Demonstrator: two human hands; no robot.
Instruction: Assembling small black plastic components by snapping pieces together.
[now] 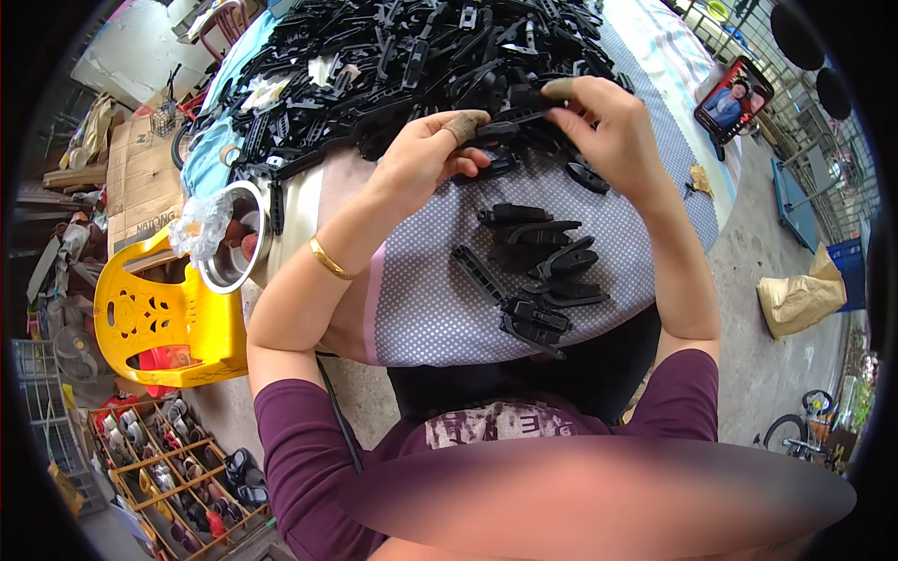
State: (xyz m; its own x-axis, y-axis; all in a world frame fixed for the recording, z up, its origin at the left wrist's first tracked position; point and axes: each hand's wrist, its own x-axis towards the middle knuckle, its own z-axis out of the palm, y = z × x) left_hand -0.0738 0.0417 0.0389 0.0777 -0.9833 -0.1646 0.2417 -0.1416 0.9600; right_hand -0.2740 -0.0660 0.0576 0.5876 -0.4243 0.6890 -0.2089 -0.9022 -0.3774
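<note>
My left hand [418, 157] is closed, pinching one end of a long black plastic part [513, 122] between thumb and fingers. At the part's other end is my right hand [617, 138], its thumb and forefinger bent around it. Tan wrapping covers a fingertip on each hand. Just beyond both hands rises a large heap of similar black plastic parts [412, 65], which makes the held part's outline hard to separate. A loose black piece [586, 178] lies under my right hand. Closer to me, several black parts [558, 261] sit in a small group on the dotted tablecloth [421, 318].
A phone [734, 101] playing a video stands at the table's right edge. On the left are a metal bowl [265, 224] with a plastic bag [200, 227] and a yellow plastic chair [154, 313]. A paper sack [801, 297] stands on the floor at right.
</note>
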